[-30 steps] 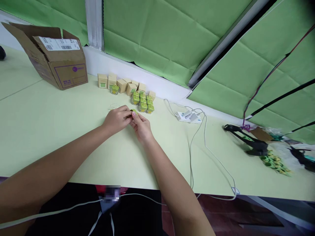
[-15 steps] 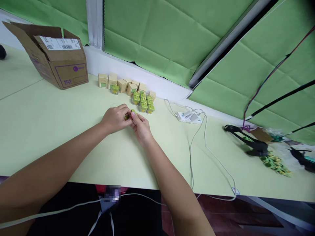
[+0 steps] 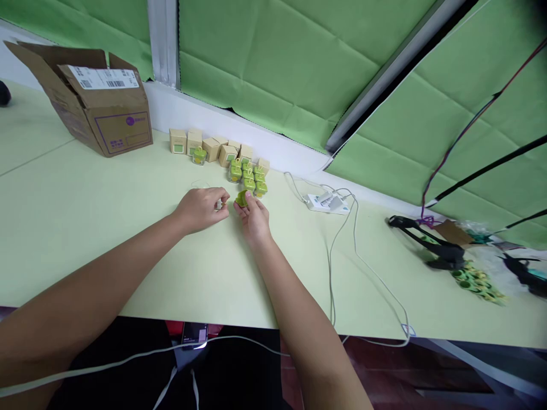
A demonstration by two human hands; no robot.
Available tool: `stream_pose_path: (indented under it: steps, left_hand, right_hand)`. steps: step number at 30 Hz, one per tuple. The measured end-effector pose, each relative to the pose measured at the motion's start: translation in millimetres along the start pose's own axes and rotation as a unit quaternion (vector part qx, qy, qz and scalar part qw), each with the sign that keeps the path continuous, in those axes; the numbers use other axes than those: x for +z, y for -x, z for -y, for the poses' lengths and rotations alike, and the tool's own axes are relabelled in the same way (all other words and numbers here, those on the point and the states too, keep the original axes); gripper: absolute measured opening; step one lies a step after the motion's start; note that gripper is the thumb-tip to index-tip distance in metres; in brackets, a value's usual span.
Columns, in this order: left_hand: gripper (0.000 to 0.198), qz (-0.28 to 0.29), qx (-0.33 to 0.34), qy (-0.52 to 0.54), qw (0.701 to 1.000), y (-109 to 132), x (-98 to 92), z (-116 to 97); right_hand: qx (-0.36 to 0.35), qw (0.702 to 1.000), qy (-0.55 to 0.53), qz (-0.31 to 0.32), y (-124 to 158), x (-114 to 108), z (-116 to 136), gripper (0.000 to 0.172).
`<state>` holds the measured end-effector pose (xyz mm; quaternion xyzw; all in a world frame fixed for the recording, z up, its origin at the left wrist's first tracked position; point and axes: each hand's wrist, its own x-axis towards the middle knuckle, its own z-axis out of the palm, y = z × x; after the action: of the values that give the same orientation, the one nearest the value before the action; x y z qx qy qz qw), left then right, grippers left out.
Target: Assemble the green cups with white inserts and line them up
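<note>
My right hand (image 3: 255, 221) pinches a small green lid-like piece (image 3: 241, 199) between thumb and fingers, above the table. Just left of it, my left hand (image 3: 200, 209) is closed, its fingertips pressed together around a tiny pale bit that I cannot make out. A narrow gap separates the two hands. Behind them stands a cluster of small clear jars with green lids (image 3: 248, 183), several of them close together. One more green-lidded jar (image 3: 199, 156) sits apart, further left. A faint loop of thin thread (image 3: 200, 184) lies behind my left hand.
Small tan cartons (image 3: 178, 141) line the wall. A large opened cardboard box (image 3: 123, 131) stands at the back left. To the right are a power strip (image 3: 327, 203) with white cables, black straps (image 3: 447, 253) and a pile of green pieces (image 3: 477, 283). A phone (image 3: 195, 335) lies on my lap.
My hands, which were together, have moved apart. The right hand has shifted slightly right with the green piece, which now shows more fully; the left hand stays closed.
</note>
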<state>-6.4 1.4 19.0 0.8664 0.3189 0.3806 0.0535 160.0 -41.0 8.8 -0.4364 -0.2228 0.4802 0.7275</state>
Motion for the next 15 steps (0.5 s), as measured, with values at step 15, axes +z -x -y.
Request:
stream_pose_path:
  steps: [15]
  left_hand:
    - [0.02,0.066,0.057,0.062,0.994,-0.1,7.2,7.2]
  right_hand:
    - [-0.009,1.0,0.014,-0.014,-2.8,-2.1,-2.6,0.034]
